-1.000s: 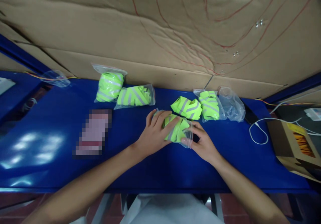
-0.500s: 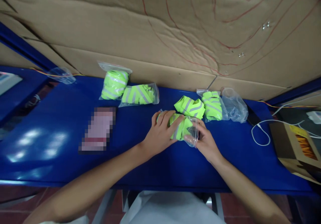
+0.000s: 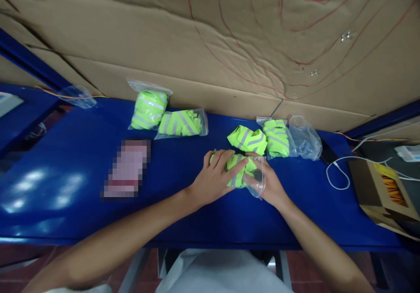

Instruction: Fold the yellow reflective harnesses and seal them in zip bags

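Observation:
A folded neon-yellow reflective vest (image 3: 237, 181) with grey stripes lies in a clear plastic bag (image 3: 259, 190) at the middle of the table. My left hand (image 3: 211, 178) is closed over the vest's left part and top. At the bag's right end is my right hand (image 3: 271, 184); its thumb and fingers show through the clear plastic, around the vest's end. Just behind sits a loose folded reflective vest (image 3: 247, 140), unbagged. Beside it lies a bagged vest (image 3: 277, 139), then an empty-looking clear bag (image 3: 305, 139). Parts of the held vest are hidden by my fingers.
Two bagged vests, one upright (image 3: 149, 110) and one flat (image 3: 181, 123), lie at the back left. A blurred-out phone-like slab (image 3: 127, 168) is on the left of the blue table (image 3: 177, 170). At right are a white cable (image 3: 348, 181) and an open cardboard box (image 3: 370, 188).
Both hands and the bagged vest have moved slightly right and towards me. My right thumb sits a little deeper against the vest's end. The other things have stayed put.

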Demonstrator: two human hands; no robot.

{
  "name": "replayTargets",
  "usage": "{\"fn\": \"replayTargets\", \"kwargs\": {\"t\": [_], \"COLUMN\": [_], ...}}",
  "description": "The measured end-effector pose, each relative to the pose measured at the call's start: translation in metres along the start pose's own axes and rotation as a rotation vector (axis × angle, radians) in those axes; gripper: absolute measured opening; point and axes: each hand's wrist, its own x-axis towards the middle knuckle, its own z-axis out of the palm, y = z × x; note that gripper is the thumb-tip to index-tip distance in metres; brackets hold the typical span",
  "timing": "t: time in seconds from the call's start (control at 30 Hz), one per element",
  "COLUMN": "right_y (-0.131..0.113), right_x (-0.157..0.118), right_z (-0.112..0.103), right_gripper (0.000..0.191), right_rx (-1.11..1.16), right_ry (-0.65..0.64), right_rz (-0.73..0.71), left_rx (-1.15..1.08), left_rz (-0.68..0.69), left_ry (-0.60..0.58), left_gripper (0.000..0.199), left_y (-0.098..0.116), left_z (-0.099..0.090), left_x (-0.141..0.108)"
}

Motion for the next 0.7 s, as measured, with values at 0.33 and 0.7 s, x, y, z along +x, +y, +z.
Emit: {"fn": "replayTargets", "kwargs": {"t": [0.33,0.7], "right_y": [0.010,0.005], "right_x": [-0.001,-0.005], "right_z": [-0.003,0.016], "right_gripper": [0.045,0.048], "right_rx": [-0.037,0.057], "right_ry": [-0.150,0.011], "right_rz": [-0.001,0.082], "left_rx": [0.005,-0.024], "left_rz": [0.128,0.193], "left_ry": [-0.020,-0.004], "left_gripper": [0.088,0.080], "left_y": [0.006,-0.001], "left_z": [-0.004,-0.008], "left_x": [0.001,0.004]}}
